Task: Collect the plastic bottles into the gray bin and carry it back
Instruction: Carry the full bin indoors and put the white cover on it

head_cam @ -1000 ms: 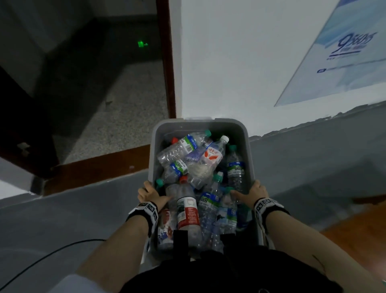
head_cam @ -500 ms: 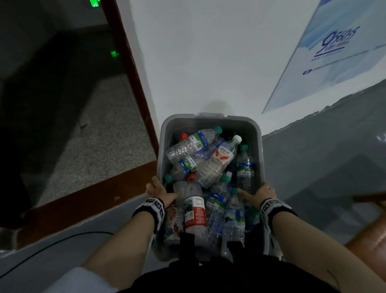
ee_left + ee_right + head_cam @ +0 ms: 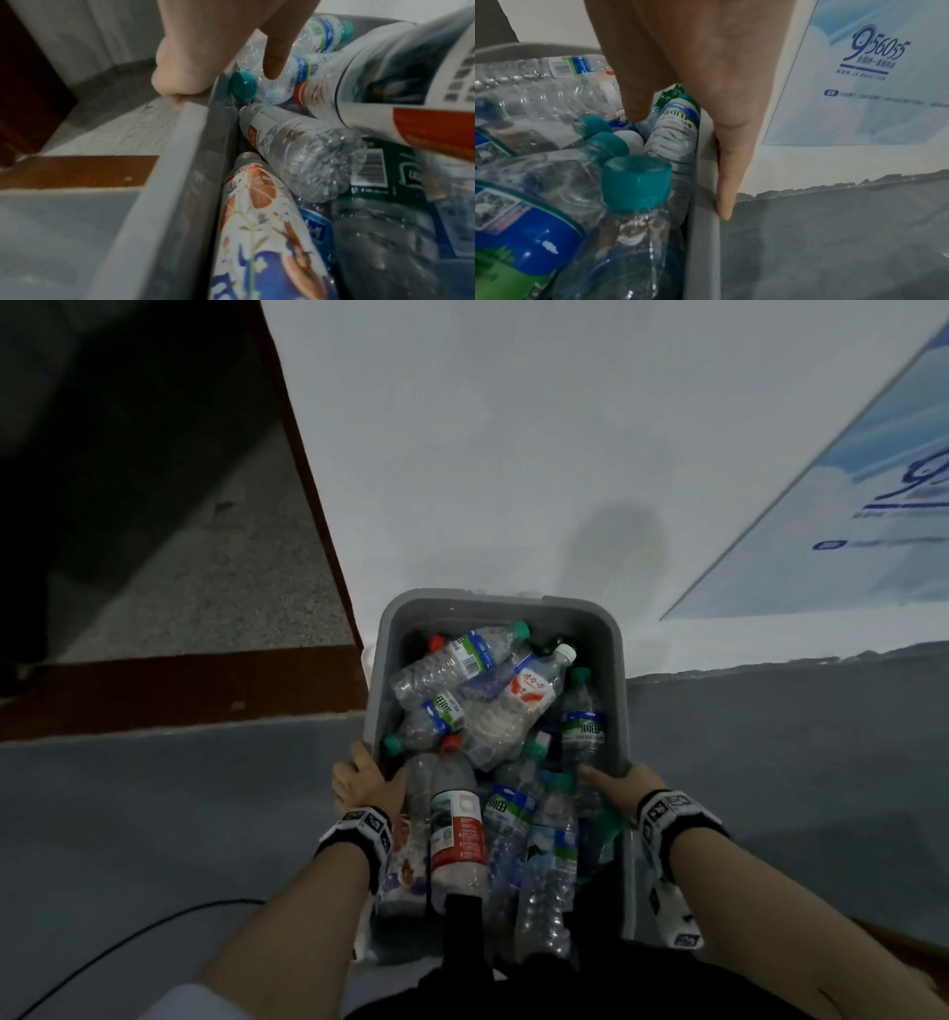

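Note:
A gray bin [image 3: 493,600] full of several clear plastic bottles [image 3: 513,711] with teal, red and white caps hangs in front of my body. My left hand [image 3: 364,783] grips its left rim, fingers curled under the outer lip and thumb inside. My right hand [image 3: 616,780] grips the right rim the same way. In the left wrist view my left hand [image 3: 192,60] clamps the bin's rim [image 3: 164,182] beside crushed bottles [image 3: 295,146]. In the right wrist view my right hand [image 3: 706,71] has its thumb among the bottles [image 3: 634,182] and its fingers outside the rim [image 3: 703,233].
A white wall [image 3: 513,454] stands close ahead of the bin, with a blue poster [image 3: 847,531] on it at right. A brown door frame [image 3: 308,480] and threshold [image 3: 179,683] lie to the left, with speckled floor beyond. A black cable [image 3: 128,937] crosses the gray floor at lower left.
The bin and I have turned right and come closer to the white wall; the doorway has slid off to the left. Both hands keep the same grip on the rims.

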